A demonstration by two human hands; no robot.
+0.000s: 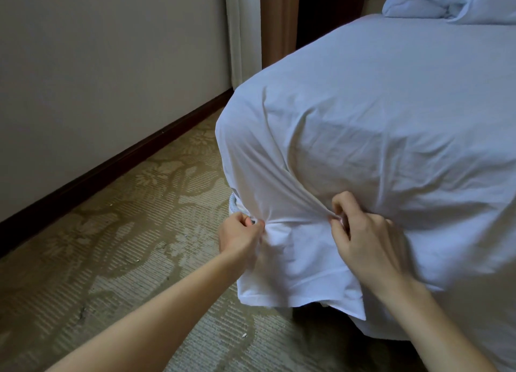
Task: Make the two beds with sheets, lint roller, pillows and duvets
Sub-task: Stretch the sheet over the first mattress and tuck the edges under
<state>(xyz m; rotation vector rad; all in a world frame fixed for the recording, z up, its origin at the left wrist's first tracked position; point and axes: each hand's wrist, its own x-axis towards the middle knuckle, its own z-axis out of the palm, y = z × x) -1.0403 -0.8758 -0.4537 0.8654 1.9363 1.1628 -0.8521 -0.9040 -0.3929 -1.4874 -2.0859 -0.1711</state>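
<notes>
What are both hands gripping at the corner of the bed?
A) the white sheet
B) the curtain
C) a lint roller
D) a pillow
A: the left hand and the right hand each pinch a bunched fold of the white sheet.

Arms outstretched — left hand [239, 236] and right hand [363, 234] pinch the sheet [363, 114], fingers [344, 202] curled.

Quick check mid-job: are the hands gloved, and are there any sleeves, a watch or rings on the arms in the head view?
No gloves: the left hand and right hand are both bare. The left forearm and right forearm are bare too, with no sleeve reaching into the frame. No watch, bracelet or ring shows on either side.
</notes>
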